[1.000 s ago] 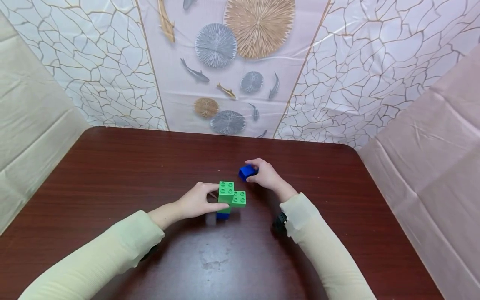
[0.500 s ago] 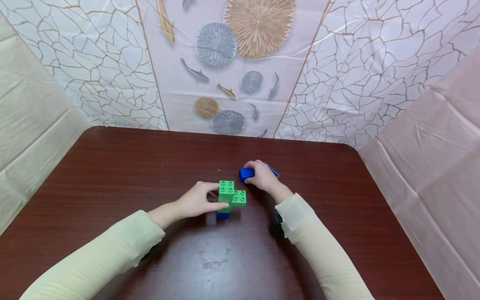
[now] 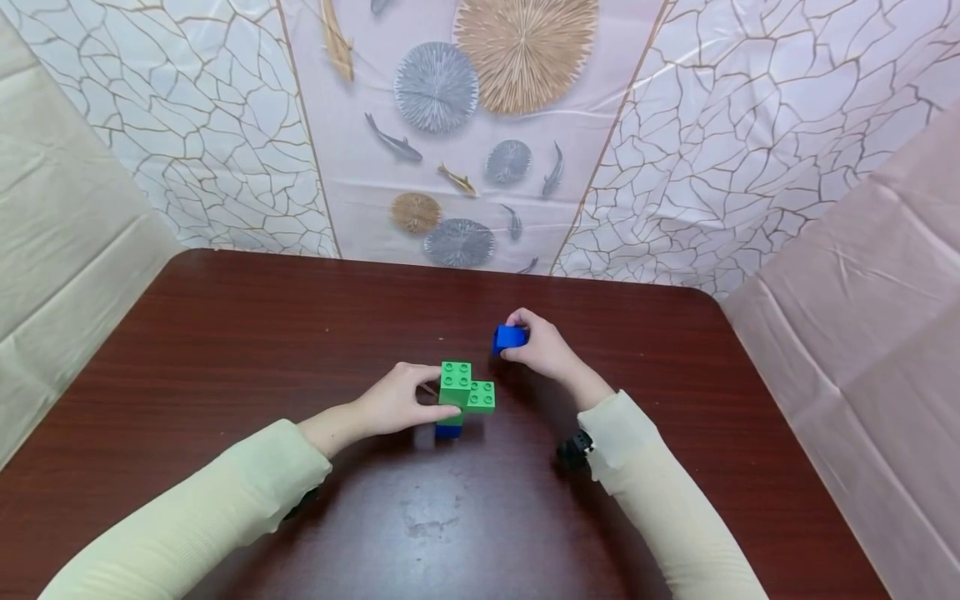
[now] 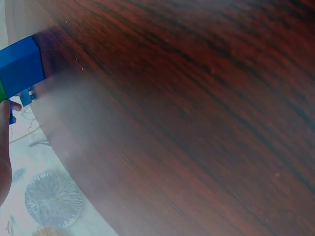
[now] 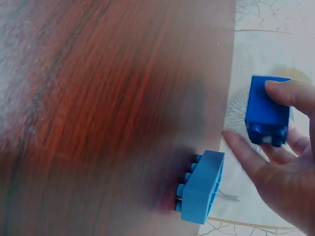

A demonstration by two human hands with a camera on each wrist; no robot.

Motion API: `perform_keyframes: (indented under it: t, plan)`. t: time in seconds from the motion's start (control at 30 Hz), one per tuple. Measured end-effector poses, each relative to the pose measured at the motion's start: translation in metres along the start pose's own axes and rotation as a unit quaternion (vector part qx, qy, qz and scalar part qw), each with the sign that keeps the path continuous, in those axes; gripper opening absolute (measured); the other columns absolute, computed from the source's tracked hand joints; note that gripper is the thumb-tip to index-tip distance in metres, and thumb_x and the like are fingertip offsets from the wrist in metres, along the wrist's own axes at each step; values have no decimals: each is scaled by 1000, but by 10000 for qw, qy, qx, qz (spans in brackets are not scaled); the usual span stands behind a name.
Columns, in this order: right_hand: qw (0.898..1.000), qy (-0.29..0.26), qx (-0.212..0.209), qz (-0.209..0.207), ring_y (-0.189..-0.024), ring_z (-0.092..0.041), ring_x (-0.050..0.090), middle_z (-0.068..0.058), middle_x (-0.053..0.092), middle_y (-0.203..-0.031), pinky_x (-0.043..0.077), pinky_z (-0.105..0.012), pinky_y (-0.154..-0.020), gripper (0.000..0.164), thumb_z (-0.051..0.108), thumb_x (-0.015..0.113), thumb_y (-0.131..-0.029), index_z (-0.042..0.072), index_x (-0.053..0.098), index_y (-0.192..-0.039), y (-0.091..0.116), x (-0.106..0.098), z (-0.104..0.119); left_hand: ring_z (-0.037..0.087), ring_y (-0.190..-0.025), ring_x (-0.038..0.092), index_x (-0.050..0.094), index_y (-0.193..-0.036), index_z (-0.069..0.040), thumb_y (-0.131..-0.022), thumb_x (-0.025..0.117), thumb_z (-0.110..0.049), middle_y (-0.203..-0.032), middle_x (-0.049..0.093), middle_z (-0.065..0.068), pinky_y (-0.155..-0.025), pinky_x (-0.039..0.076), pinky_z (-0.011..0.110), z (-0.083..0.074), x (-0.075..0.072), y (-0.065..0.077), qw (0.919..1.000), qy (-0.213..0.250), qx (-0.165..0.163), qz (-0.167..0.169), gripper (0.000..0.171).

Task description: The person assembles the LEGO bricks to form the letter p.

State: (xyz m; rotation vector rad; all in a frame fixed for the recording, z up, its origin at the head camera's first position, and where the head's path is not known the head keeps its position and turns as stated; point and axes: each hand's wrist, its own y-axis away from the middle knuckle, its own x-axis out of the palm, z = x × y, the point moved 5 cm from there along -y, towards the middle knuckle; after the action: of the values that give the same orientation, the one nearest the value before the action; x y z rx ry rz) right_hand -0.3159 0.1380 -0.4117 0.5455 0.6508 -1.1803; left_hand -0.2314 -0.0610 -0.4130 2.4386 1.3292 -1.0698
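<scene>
My left hand (image 3: 390, 407) grips a stack of toy building bricks from its left side, thumb in front. On top of the stack is a green brick (image 3: 455, 385); a second green brick (image 3: 482, 397) juts out to the right, and a blue brick (image 3: 448, 432) forms the bottom. Further back, my right hand (image 3: 546, 347) pinches a small blue brick (image 3: 511, 337) between thumb and fingers. In the right wrist view its studs point downward in the picture. Below that hand there, a long blue brick (image 5: 199, 189) lies on its side; the hand hides it in the head view.
The dark brown wooden table (image 3: 262, 333) has a patterned cloth backdrop (image 3: 465, 133) behind its far edge. Pale cloth walls (image 3: 862, 317) stand along both sides. A worn, shiny patch (image 3: 431, 517) marks the table in front of the stack.
My right hand has drawn the small blue brick slightly right and back, and the brick has turned. The long blue brick showed beside that hand half a second ago. My left hand keeps its hold.
</scene>
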Motion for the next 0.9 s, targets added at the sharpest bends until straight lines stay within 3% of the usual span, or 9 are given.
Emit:
perform_keyframes:
  t: [0.4, 0.6, 0.77, 0.9]
  plan:
    - [9990, -317, -300, -138, -106, -35, 56, -17, 59, -119, 49, -48, -91, 36, 12, 71, -81, 9, 58, -115, 18, -15, 13, 10, -85, 66, 66, -103, -12, -81, 73, -29, -94, 71, 0, -78, 53, 22, 0, -1, 1, 10000, -14, -48, -30, 29]
    - [9981, -316, -517, -131, -102, -33, 59, -18, 61, -115, 50, -46, -89, 38, 13, 73, -80, 6, 55, -113, 26, -18, 18, 9, -85, 66, 66, -103, -12, -81, 73, -29, -94, 71, 0, -78, 53, 22, 0, -1, 1, 10000, -31, -24, -54, 29]
    - [9981, -308, -529, -88, -100, -31, 61, -18, 63, -111, 51, -44, -87, 39, 13, 76, -77, 5, 51, -106, 33, -18, 20, 10, -85, 66, 66, -103, -12, -81, 73, -30, -94, 71, 0, -79, 53, 23, 0, -1, 0, 10000, -45, -17, -39, 30]
    - [9978, -422, -502, -73, -102, -33, 60, -18, 62, -114, 53, -44, -85, 39, 13, 76, -77, 5, 57, -110, 39, -19, 23, 11, -85, 66, 66, -104, -11, -81, 72, -31, -94, 71, 0, -79, 54, 25, -1, -1, 0, 10000, -59, 5, -20, 31]
